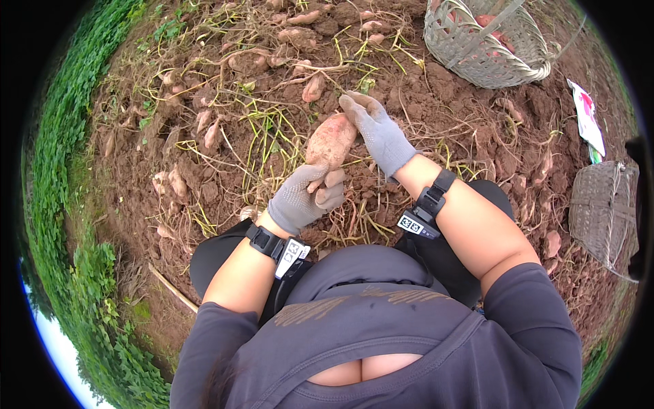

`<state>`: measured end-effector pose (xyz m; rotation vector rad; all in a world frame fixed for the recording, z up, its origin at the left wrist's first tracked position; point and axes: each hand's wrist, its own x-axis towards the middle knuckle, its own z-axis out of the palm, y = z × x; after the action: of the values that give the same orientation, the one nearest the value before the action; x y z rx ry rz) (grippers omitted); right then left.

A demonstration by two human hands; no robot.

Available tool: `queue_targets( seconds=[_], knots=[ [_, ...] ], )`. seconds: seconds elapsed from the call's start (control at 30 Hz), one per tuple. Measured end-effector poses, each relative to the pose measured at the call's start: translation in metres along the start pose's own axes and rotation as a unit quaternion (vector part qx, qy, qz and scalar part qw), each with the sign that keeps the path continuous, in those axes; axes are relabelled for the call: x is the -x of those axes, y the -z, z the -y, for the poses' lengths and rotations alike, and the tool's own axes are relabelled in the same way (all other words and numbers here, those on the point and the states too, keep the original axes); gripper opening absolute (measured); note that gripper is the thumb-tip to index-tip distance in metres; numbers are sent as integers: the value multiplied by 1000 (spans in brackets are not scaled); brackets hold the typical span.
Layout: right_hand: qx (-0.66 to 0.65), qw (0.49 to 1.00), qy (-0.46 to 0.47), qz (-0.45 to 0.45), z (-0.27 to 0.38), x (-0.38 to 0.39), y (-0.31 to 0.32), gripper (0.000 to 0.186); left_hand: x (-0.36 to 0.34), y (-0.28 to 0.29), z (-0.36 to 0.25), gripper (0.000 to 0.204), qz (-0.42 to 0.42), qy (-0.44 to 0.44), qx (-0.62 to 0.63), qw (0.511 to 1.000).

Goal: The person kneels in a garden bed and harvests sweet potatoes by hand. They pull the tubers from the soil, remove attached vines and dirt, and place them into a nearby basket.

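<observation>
A large, soil-dusted sweet potato (330,142) is held up in front of me, above the dug earth. My left hand (305,196), in a grey work glove, is closed around its lower end, with bare fingertips showing. At the upper right end, my right hand (379,131) in a matching glove lays its fingers against the skin; whether it grips firmly I cannot tell. Just beyond lies a smaller sweet potato (314,88) still among stems. Green and yellow vine stems (269,129) spread on the soil to the left of the held one.
A woven basket (487,58) with several sweet potatoes inside stands at the far right. Another woven basket (603,211) sits at the right edge, near a white and pink bag (586,117). More sweet potatoes (177,183) lie about the soil. Green leafy plants (51,163) line the left.
</observation>
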<state>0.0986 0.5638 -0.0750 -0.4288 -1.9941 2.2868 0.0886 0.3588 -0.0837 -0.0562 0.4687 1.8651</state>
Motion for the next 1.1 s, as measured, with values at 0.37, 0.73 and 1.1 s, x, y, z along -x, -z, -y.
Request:
queue_targets(
  seconds=[0.37, 0.73, 1.1],
  knots=[
    [191, 979, -12, 71, -11, -10, 12, 42, -10, -21, 18, 29, -199, -16, -313, 928],
    [479, 874, -52, 62, 8, -8, 23, 72, -15, -11, 16, 74, -330, -73, -548, 765],
    [264, 945, 24, 193, -16, -12, 13, 83, -17, 17, 20, 73, -292, -37, -632, 717]
  ],
)
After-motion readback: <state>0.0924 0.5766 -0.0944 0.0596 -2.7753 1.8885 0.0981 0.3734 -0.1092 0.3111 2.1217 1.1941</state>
